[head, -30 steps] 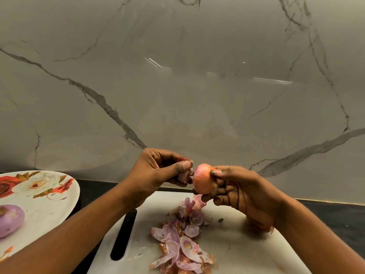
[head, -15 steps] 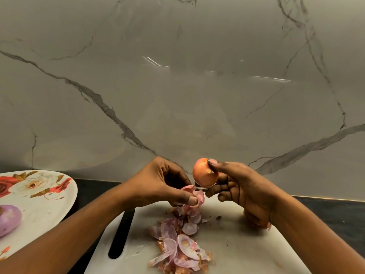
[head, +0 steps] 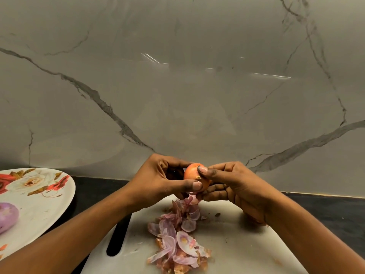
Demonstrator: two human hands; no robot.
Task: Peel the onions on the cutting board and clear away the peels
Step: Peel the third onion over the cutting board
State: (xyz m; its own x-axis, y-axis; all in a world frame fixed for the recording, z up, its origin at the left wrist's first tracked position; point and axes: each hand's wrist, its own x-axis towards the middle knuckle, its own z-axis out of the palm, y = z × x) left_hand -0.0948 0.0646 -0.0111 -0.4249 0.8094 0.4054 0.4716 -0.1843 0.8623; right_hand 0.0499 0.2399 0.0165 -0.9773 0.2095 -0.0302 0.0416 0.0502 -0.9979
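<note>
Above the far end of the board [head: 246, 244], I see both hands holding one onion [head: 192, 174] in the air. The left hand [head: 158, 178] curls round its left side, thumb pressed to the lower front. The right hand [head: 233, 184] grips it from the right, thumb on the upper front, fingers curled beneath. Orange skin covers the side I can see. A pink shred [head: 190, 197] hangs just under it. Peels [head: 177, 240] lie heaped along the middle of the board, below the hands. To the left, a flowered plate [head: 39, 204] on the dark counter [head: 98, 188] holds a purple onion [head: 7, 216].
</note>
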